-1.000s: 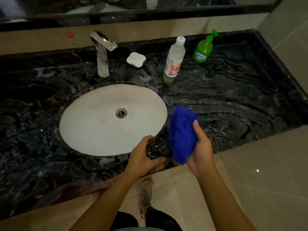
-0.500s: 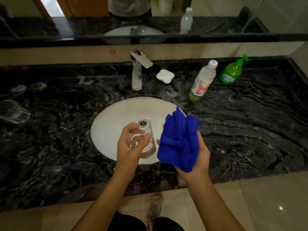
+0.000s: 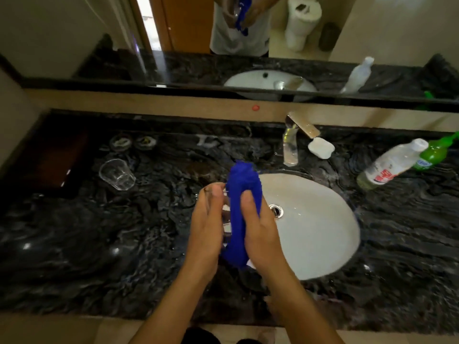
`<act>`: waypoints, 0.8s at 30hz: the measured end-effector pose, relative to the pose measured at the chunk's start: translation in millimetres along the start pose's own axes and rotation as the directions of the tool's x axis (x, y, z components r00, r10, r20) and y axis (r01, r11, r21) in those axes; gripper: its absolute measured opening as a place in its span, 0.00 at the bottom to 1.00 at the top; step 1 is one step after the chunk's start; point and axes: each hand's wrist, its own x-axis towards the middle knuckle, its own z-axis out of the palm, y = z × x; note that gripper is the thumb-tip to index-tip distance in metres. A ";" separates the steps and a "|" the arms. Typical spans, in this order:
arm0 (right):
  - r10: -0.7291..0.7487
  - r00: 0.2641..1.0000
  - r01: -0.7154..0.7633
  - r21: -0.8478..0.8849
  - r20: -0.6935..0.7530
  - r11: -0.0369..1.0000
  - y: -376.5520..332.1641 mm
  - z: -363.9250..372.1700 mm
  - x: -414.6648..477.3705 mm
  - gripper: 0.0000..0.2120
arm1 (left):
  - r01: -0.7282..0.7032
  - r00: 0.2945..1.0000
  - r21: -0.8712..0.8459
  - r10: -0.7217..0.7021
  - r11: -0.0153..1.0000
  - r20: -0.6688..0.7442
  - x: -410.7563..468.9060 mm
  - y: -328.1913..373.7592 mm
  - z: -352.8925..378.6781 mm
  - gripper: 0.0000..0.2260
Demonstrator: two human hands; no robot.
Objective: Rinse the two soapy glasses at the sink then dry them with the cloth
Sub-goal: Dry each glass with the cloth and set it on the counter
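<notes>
My left hand [image 3: 207, 227] grips a clear glass [image 3: 225, 217], which is mostly hidden between my palms. My right hand [image 3: 259, 234] presses a bunched blue cloth [image 3: 242, 209] against that glass. Both hands meet above the left rim of the white oval sink [image 3: 320, 227]. A second clear glass [image 3: 117, 174] stands alone on the black marble counter [image 3: 99, 232], far to the left of my hands.
A chrome faucet [image 3: 293, 142] rises behind the sink, with a white soap dish [image 3: 321, 148] beside it. A clear bottle with a red label [image 3: 391, 165] and a green bottle [image 3: 433, 155] stand at the back right. A mirror [image 3: 223, 33] runs along the wall.
My hands have come together and the cloth now presses on the glass. The view has swung left, so the sink sits to the right and the second glass is in sight.
</notes>
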 end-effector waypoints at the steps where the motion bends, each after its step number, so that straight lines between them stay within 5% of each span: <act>1: 0.058 0.998 -0.060 0.059 0.029 0.996 -4.0 12.6 5.7 0.20 | -0.020 1.000 -0.002 0.020 1.000 -0.001 3.3 4.0 -12.8 0.28; 3: 0.069 0.997 -0.070 0.065 0.021 0.995 -7.8 42.0 8.6 0.24 | -0.031 0.999 0.001 0.031 1.000 -0.014 11.3 12.6 -37.4 0.27; 5: -0.115 0.993 0.115 -0.063 -0.004 0.991 -2.6 72.4 2.2 0.19 | 0.015 0.999 -0.037 -0.016 0.999 -0.032 24.1 19.3 -58.9 0.31; 8: -0.348 0.933 0.360 -0.260 0.090 0.896 13.8 104.2 -5.7 0.27 | 0.141 0.990 -0.123 -0.140 0.982 0.019 42.7 22.8 -88.8 0.38; 10: -0.273 0.958 0.287 -0.212 0.091 0.934 10.1 114.8 -0.3 0.24 | 0.133 0.991 -0.137 -0.133 0.982 0.007 44.0 24.9 -100.5 0.37; 14: 0.162 0.986 -0.159 0.099 -0.032 0.982 -12.4 128.8 22.9 0.21 | 0.005 0.999 -0.045 -0.003 0.999 0.040 40.0 28.5 -109.8 0.27; 16: 0.011 0.999 -0.013 -0.045 -0.045 0.999 -14.3 140.6 19.4 0.19 | 0.066 0.997 -0.096 -0.063 0.993 0.039 45.2 39.1 -113.0 0.25; 18: -0.251 0.968 0.242 -0.235 -0.012 0.941 2.2 147.5 12.3 0.19 | 0.130 0.992 -0.104 -0.128 0.986 0.024 59.6 33.2 -121.6 0.40; 20: -0.365 0.928 0.371 -0.305 0.078 0.877 14.4 147.9 9.0 0.24 | 0.156 0.988 -0.131 -0.156 0.979 0.006 65.6 33.8 -124.5 0.43; 22: -0.269 0.963 0.264 -0.189 -0.001 0.946 8.5 144.3 16.8 0.18 | 0.132 0.991 -0.105 -0.130 0.986 0.023 63.6 30.9 -121.0 0.36; 24: 0.053 0.989 -0.042 0.087 -0.135 0.995 -5.4 138.1 31.4 0.18 | 0.045 0.999 -0.041 -0.044 0.998 0.024 57.0 32.0 -114.0 0.27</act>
